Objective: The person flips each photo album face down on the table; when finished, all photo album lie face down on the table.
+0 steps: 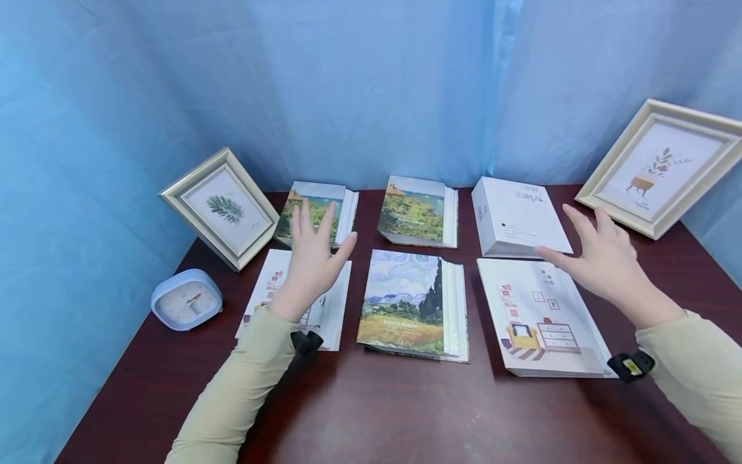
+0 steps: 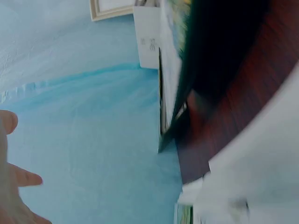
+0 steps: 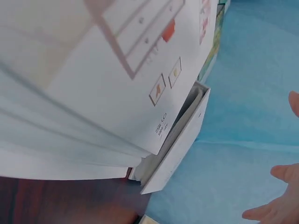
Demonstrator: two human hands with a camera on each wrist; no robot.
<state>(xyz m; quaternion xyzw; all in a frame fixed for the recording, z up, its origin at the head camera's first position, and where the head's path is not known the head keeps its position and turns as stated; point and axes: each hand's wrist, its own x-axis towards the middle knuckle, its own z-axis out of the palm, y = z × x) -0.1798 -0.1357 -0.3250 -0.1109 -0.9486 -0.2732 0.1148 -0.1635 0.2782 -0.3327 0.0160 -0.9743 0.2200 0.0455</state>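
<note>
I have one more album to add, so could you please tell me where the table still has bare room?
The widest bare strip of the dark wooden table lies along the near edge, in front of the wheat-field photo album and the white album with a furniture drawing. A smaller patch sits beside the pale blue clock. The back rows are crowded, with only narrow gaps between albums.

The left hand [image 1: 313, 258] hovered, fingers spread, above a white illustrated album [image 1: 333, 309]; the right hand [image 1: 599, 258] hovered beside a plain white box [image 1: 516, 216].

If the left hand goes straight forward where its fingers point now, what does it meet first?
Probably the green landscape album in the back row; the left hand hovers open, fingers already over its near edge. Its height above is unclear.
</note>
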